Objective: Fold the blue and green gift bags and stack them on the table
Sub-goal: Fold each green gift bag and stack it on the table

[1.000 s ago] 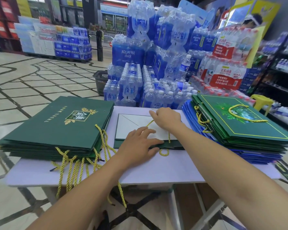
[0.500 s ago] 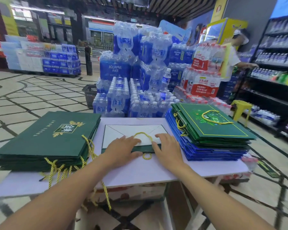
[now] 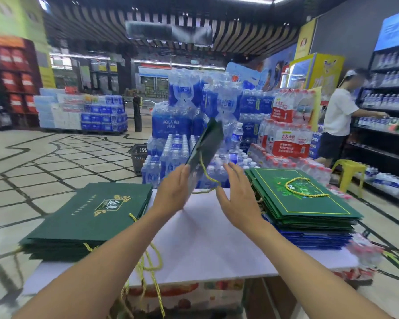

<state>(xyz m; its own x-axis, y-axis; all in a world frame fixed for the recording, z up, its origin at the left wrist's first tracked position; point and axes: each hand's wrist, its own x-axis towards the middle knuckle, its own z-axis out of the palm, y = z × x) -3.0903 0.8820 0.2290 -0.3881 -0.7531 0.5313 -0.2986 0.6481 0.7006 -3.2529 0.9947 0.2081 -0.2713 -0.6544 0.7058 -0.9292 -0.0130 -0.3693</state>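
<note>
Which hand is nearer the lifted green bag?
Left. The left hand holds the lifted green bag by its lower edge; the right hand is open, just right of it.

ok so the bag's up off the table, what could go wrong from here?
1. Only the left hand holds the green bag, at its lower edge; the right hand is open and off it, so it could slip or unfold.
2. Its yellow cord handle dangles loose and could snag on the right stack.
3. The left stack seems to overhang the table; another bag may tip it.
</note>
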